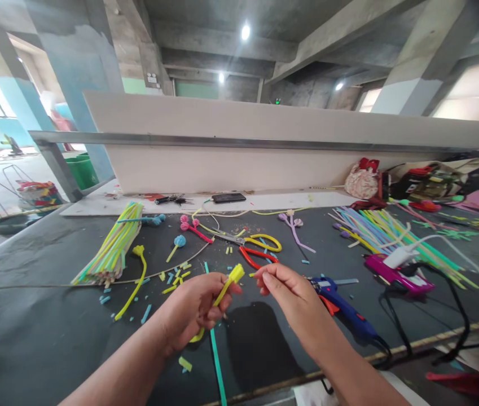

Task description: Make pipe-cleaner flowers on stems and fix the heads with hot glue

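Note:
My left hand (205, 301) is closed around a yellow pipe cleaner (236, 274), whose thick, bunched head points up and to the right. Its bent tail shows below my fingers. Just to the right, apart from that head, the fingertips of my right hand (284, 285) are pinched together. A tiny yellow bit shows at their tips, too small to name. Under my left hand a long green pipe cleaner (217, 361) lies on the dark table. Scissors (260, 242) with yellow and red handles rest beyond my hands. A blue glue gun (345, 307) lies right of my right hand.
A bundle of pipe cleaners (114, 242) is at left, more pipe cleaners (383, 225) at right. A yellow stem (135, 285), pink pompom stem (194, 225), blue pompom (179, 241) and purple stem (294, 228) lie around. A magenta power strip (404, 276) trails cables. A phone (228, 198) lies behind.

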A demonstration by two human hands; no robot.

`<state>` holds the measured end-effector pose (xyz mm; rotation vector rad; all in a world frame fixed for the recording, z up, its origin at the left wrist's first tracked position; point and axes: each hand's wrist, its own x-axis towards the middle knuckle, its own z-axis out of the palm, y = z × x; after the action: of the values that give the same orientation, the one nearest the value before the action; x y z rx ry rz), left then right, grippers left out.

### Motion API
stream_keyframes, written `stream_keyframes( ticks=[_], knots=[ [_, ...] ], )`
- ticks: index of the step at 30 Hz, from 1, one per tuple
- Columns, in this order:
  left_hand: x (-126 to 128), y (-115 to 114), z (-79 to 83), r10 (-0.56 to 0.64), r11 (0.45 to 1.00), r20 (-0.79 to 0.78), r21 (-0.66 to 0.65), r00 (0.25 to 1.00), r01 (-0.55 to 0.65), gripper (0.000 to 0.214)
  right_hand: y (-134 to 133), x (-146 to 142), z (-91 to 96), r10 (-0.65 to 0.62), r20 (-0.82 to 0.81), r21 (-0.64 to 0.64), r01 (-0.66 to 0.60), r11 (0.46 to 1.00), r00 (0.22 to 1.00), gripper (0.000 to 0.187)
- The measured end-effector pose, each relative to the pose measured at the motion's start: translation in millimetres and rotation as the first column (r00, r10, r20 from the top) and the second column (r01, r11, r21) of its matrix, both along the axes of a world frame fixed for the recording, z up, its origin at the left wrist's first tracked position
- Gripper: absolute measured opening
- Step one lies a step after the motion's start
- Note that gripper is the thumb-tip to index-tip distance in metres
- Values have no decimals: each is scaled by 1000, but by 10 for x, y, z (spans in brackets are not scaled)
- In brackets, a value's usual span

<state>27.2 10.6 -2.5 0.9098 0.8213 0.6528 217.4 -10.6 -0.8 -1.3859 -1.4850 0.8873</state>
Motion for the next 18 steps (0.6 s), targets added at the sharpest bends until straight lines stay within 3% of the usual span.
stream_keyframes(
  ticks=[5,10,12,15,16,18],
  knots=[
    [89,-19,-87,151,966,-79,222,985,-131,20,-9,-87,-25,-47,27,-73,49,996,999,19],
    [157,-48,-151,305,873,-232,456,923,-174,17,-91,-287,-50,-8,-45,-118,3,993,999,15],
    [160,-74,-167,426,758,-291,632,857,-161,14,-110,-345,-77,-25,-144,-119,8,993,989,14],
    [155,-116,-193,577,516,-317,856,753,-34,15,-110,-387,-131,-82,-334,-122,43,992,939,15],
    [155,-128,-205,602,459,-310,888,736,-1,15,-107,-393,-149,-92,-385,-123,48,991,918,16],
    [159,-151,-237,621,396,-288,918,729,25,16,-102,-401,-182,-92,-445,-121,42,992,891,18]
  ],
)
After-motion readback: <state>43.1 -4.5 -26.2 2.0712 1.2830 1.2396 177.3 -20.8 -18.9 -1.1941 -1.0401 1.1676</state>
